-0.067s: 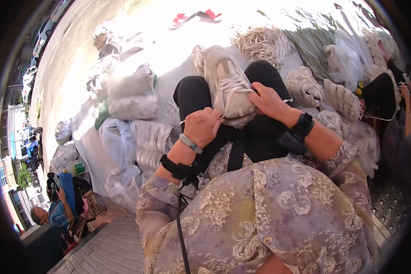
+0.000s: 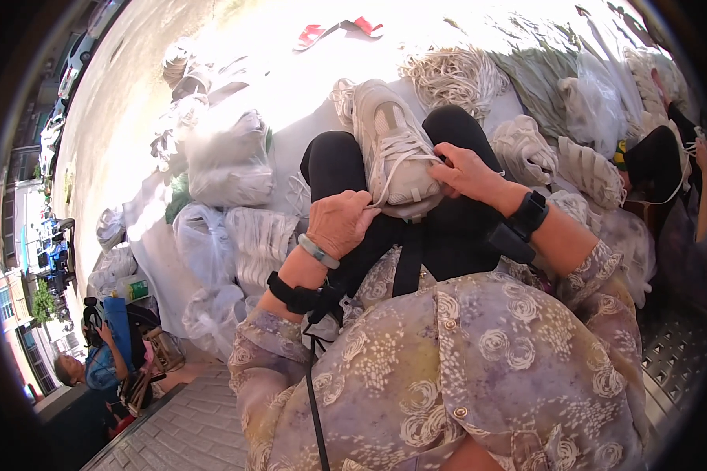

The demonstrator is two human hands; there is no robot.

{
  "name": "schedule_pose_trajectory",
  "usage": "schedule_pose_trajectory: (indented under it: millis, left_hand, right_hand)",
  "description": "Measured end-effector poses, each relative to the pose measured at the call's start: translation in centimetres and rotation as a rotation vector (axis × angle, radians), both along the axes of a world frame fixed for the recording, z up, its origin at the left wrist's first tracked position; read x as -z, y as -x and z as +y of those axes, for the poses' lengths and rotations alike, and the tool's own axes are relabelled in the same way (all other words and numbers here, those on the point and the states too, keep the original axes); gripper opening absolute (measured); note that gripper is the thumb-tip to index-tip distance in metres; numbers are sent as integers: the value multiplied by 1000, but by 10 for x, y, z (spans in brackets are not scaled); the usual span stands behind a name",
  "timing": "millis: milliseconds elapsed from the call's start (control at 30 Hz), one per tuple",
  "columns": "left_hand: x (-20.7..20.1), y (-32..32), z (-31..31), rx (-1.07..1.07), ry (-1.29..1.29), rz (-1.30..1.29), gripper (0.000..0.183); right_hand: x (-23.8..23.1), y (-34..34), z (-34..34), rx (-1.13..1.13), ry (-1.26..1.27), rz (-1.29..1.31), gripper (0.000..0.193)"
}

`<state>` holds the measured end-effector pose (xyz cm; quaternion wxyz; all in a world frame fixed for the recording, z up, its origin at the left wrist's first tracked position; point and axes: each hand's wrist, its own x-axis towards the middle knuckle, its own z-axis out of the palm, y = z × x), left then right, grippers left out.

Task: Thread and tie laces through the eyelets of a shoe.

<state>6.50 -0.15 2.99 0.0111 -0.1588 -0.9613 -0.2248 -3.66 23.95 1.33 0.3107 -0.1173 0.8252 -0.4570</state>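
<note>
A beige-white sneaker (image 2: 384, 116) rests between my knees, its toe pointing away from me. A white shoelace (image 2: 404, 149) runs through its eyelets in loose crossings. At the shoe's near left side, my left hand (image 2: 340, 221) is closed, with thumb and fingertips pinching a stretch of lace. My right hand (image 2: 465, 173) is closed at the shoe's right edge, fingertips on the lace there; a white lace end shows just past its knuckles. The sneaker's sole is mostly hidden from view.
Bundled white laces (image 2: 457, 78) lie beyond my right knee. More pale shoes (image 2: 524, 147) sit at the right, near another person's arm (image 2: 703, 188). Plastic-wrapped bundles (image 2: 229, 161) are piled at the left. A seated person (image 2: 102, 365) is at the lower left.
My left hand has drawn slightly left and toward me, away from the shoe. The right hand has barely moved.
</note>
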Motion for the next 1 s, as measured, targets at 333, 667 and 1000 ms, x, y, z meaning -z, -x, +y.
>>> schedule_pose_trajectory:
  millis: [333,667,1000]
  left_hand:
    - [-27,11,-51,-72,187,112,11]
    - [-2,-27,-56,-166,26,91,12]
    - [4,-77,-156,-523,284,-160,19]
  right_hand:
    - [-17,36,38,-356,-95,732,12]
    - [-13,27,46,-284,-40,646,8]
    - [107,68,241,-116,-127,508,25]
